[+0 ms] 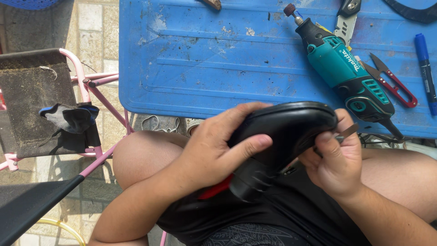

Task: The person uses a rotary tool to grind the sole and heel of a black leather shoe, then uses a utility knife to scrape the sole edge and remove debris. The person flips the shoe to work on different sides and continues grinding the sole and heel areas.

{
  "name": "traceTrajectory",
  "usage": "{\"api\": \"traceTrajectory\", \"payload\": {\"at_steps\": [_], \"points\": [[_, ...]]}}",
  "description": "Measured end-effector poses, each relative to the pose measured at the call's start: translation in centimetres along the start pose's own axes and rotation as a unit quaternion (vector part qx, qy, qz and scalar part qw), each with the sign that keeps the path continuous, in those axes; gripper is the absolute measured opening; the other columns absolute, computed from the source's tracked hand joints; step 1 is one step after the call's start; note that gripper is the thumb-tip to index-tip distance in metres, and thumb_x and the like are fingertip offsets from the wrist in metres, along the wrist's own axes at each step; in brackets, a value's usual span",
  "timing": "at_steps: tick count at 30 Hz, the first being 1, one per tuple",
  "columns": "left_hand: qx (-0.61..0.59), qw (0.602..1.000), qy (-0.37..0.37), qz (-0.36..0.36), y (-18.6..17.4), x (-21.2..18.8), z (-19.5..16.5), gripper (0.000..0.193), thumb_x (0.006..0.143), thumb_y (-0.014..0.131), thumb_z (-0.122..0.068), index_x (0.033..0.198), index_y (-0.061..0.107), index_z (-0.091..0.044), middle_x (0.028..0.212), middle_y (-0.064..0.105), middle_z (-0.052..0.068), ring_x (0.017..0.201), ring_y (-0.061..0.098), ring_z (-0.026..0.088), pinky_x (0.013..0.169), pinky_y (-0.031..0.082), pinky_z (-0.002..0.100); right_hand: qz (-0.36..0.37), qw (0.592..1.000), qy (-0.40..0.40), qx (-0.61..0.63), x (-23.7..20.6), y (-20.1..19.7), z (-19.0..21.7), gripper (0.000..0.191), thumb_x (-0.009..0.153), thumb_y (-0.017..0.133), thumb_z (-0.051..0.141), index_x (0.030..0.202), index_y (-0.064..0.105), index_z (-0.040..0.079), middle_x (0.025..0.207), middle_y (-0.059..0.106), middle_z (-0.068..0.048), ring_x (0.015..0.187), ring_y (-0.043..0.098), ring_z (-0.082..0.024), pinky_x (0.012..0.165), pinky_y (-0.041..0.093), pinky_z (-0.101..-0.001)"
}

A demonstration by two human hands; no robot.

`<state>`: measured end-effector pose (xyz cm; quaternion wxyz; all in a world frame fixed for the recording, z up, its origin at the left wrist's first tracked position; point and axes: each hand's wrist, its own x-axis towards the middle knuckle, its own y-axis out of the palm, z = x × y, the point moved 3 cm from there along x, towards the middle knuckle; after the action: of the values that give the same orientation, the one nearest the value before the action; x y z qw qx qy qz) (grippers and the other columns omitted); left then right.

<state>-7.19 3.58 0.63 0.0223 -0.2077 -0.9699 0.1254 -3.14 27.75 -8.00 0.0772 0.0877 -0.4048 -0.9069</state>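
a: black shoe (280, 136), held over the person's lap, just in front of the near edge of the blue table (205, 68). it lies on its side with the heel end low, toward the body, and the toe end up by the right hand.

b: how does the left hand (214, 150) sit on it?

a: wrapped around the middle of the shoe. the thumb lies along the near side, the index finger curves over the top edge, the other fingers are hidden behind it. so the fingers are closed around the shoe, gripping it.

b: and the right hand (334, 159)?

a: at the toe end, fingers curled and pressed together. they pinch a thin metal tool (347, 132); only its flat tip shows, poking out past the fingers beside the shoe. i cannot tell what kind of tool it is.

b: what's on the table?

a: a teal and black rotary tool (346, 73) lying at a slant, grinding bit pointing away. just to its right, small red-handled snips (393, 82), and at the far right a blue marker (425, 68). pliers (347, 18) lie at the table's far edge.

b: anything to the left?

a: a pink folding chair frame (91, 86) with a dark seat, a dark cloth (70, 118) lying on it, on a paved floor.
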Motion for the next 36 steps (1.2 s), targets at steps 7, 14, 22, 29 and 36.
{"api": "traceTrajectory", "payload": {"at_steps": [7, 14, 22, 29, 36], "points": [[0.166, 0.984, 0.056, 0.018, -3.2, 1.2, -2.9, 0.028, 0.100, 0.063, -0.030, 0.122, 0.071, -0.014, 0.099, 0.075, 0.007, 0.092, 0.075, 0.028, 0.081, 0.057, 0.037, 0.065, 0.987, 0.023, -0.147, -0.8, 2.3, -1.7, 0.025, 0.097, 0.064, 0.001, 0.113, 0.049, 0.012, 0.124, 0.061, -0.012, 0.099, 0.063, -0.018, 0.076, 0.057, -0.0337], [0.175, 0.979, 0.095, -0.042, -0.3, 0.2, -2.1, 0.067, 0.076, 0.080, -0.058, 0.119, 0.067, -0.008, 0.101, 0.072, 0.007, 0.092, 0.073, 0.027, 0.080, 0.058, 0.037, 0.040, 0.998, 0.038, -0.026, -0.9, 1.0, -3.1, 0.018, 0.104, 0.064, -0.002, 0.109, 0.052, 0.011, 0.105, 0.058, -0.005, 0.073, 0.049, -0.008, 0.057, 0.039, -0.0241], [0.257, 0.963, 0.056, 0.061, -2.5, 0.2, -1.7, 0.058, 0.066, 0.084, -0.061, 0.092, 0.071, -0.012, 0.078, 0.065, 0.002, 0.070, 0.068, 0.025, 0.057, 0.050, 0.038, 0.185, 0.942, 0.024, -0.278, 0.3, 3.1, -0.8, 0.036, 0.089, 0.077, 0.007, 0.113, 0.050, 0.007, 0.122, 0.058, -0.015, 0.076, 0.062, -0.011, 0.058, 0.046, -0.0234], [0.253, 0.961, 0.099, 0.055, -1.4, 0.0, -1.4, 0.057, 0.070, 0.085, -0.061, 0.089, 0.070, -0.010, 0.076, 0.061, 0.003, 0.072, 0.066, 0.026, 0.060, 0.050, 0.038, 0.266, 0.894, -0.050, -0.357, 0.5, 2.3, 2.5, 0.036, 0.098, 0.049, 0.004, 0.132, 0.039, 0.010, 0.123, 0.054, -0.017, 0.095, 0.045, -0.011, 0.088, 0.044, -0.0318], [0.266, 0.957, 0.086, 0.079, -1.0, 0.1, -1.0, 0.058, 0.070, 0.081, -0.065, 0.089, 0.070, -0.011, 0.074, 0.058, 0.004, 0.071, 0.065, 0.026, 0.059, 0.050, 0.039, 0.254, 0.831, -0.109, -0.483, 1.1, 2.9, 3.7, 0.034, 0.092, 0.068, -0.001, 0.122, 0.054, 0.006, 0.117, 0.064, -0.018, 0.086, 0.067, -0.015, 0.068, 0.058, -0.0250]]}}
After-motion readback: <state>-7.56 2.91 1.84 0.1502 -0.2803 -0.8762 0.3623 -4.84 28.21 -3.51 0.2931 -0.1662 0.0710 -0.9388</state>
